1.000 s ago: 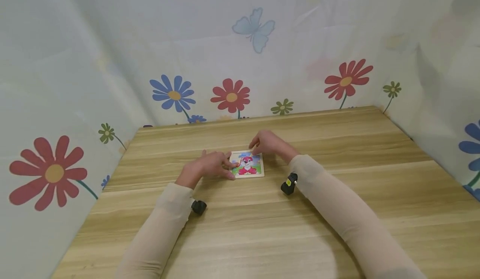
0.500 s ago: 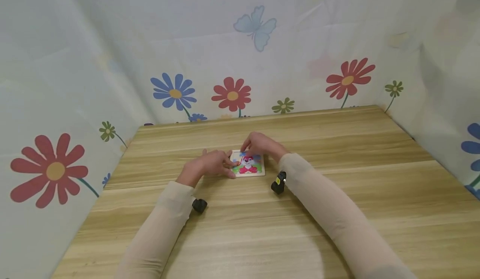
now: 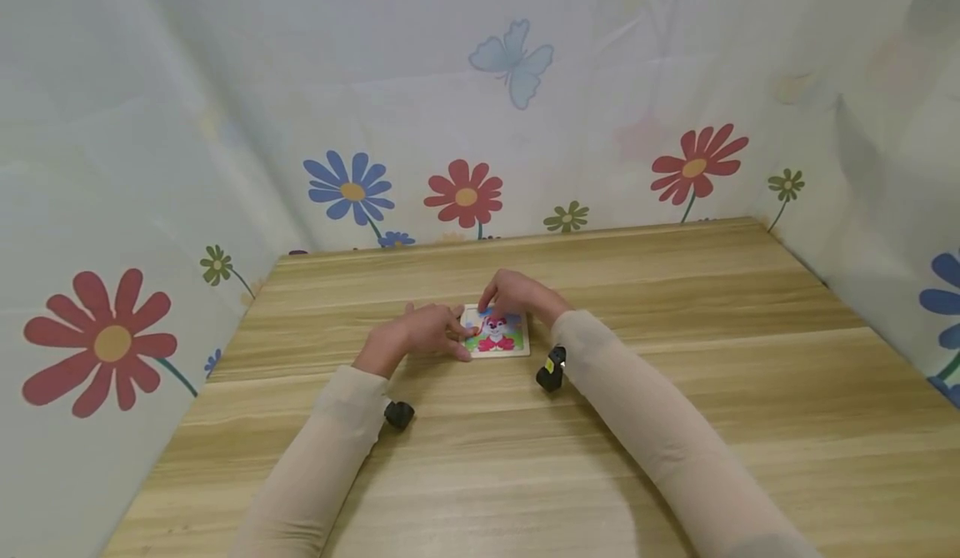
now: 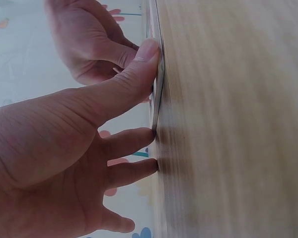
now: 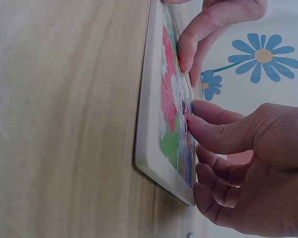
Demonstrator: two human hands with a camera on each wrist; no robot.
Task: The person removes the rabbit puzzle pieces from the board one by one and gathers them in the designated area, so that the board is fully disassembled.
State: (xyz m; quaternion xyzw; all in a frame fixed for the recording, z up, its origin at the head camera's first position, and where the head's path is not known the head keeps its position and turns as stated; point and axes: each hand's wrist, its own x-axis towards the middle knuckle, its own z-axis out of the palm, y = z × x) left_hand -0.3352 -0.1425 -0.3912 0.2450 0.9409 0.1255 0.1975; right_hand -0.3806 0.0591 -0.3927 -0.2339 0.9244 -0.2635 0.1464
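Likely bracing picture board [image 3: 497, 341] flat on table [image 3: 487, 458] with left hand [image 3: 426, 330] spread loosely at its left edge to prevent sliding, touching its far part with right hand [image 3: 517, 293] bent-fingered, can't tell whether pinching anything

The worktop [image 3: 480, 466] looks wood-grained, smooth and faintly glossy. The picture board [image 3: 498, 338] has a smooth, pale wooden rim. The sleeves [image 3: 330, 433] look like matt cloth; the sheet [image 3: 615, 67] beyond the worktop's far edge is lightly creased.
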